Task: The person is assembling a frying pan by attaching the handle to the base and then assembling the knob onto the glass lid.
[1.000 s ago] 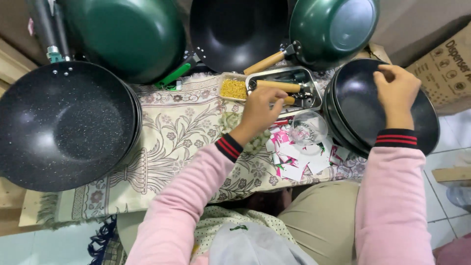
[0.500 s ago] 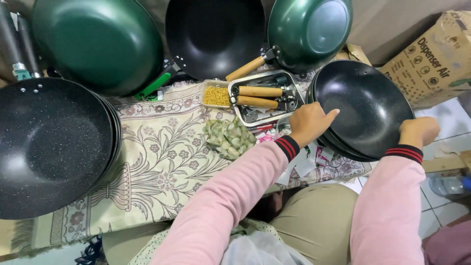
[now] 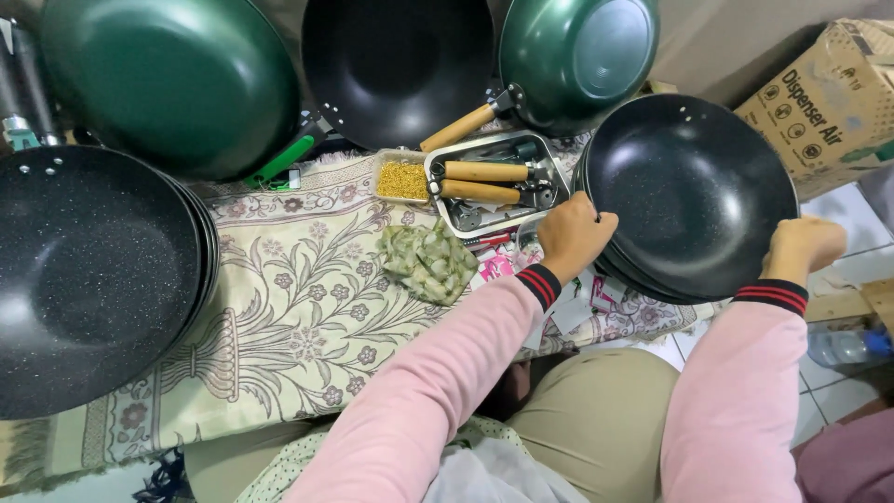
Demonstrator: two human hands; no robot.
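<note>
A stack of black speckled woks without handles [image 3: 694, 191] stands at the right end of the patterned cloth. My left hand [image 3: 573, 235] grips the left rim of the top wok. On the opposite rim, my right hand [image 3: 803, 245] holds the right edge. Both arms wear pink sleeves with dark striped cuffs. Just left of my left hand sits a metal tray [image 3: 549, 182] holding two wooden handles [image 3: 484, 182] and small hardware.
A second stack of black woks [image 3: 88, 275] fills the left side. Green woks [image 3: 172, 84] [image 3: 577, 61] and a black wok [image 3: 396, 65] lean at the back. A tub of yellow bits [image 3: 402, 180], a green packet [image 3: 428, 261], papers and a cardboard box [image 3: 829, 93] lie around.
My left hand left the tray area and moved right to the wok's left rim. My right hand shifted from the wok's top edge down to its right rim.
</note>
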